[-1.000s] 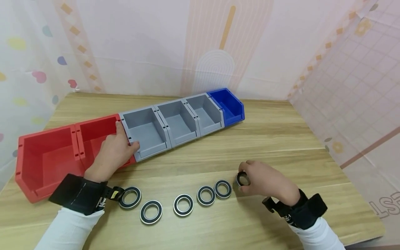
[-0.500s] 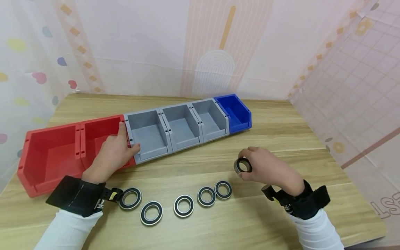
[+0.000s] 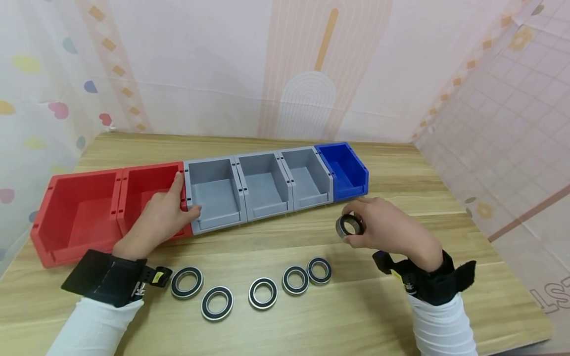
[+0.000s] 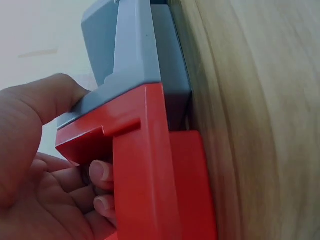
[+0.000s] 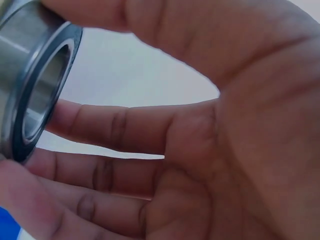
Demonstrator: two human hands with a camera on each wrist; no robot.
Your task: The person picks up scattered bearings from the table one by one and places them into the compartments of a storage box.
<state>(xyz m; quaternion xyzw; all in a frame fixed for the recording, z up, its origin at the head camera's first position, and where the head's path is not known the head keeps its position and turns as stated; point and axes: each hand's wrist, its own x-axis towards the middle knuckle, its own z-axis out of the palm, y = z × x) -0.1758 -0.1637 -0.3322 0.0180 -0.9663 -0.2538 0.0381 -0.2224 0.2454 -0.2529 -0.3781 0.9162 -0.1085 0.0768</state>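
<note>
My left hand grips the adjoining side walls of a red storage bin and a grey storage bin. In the left wrist view, its thumb lies on the grey side and its fingers curl inside the red bin. My right hand pinches a ball bearing between thumb and fingers, held tilted above the table, in front of the blue storage bin. The right wrist view shows the bearing's steel outer ring and dark seal close up.
More bearings lie flat in a loose row near the front: a leftmost bearing, a larger-looking one, and several to their right, such as the bearing. The red, grey and blue bins form one row across the wooden table. A patterned cloth hangs behind.
My right hand has lifted the bearing off the table and moved it toward the blue bin. The bin row has swung, its blue end coming nearer and rightward, with my left hand still gripping it.
</note>
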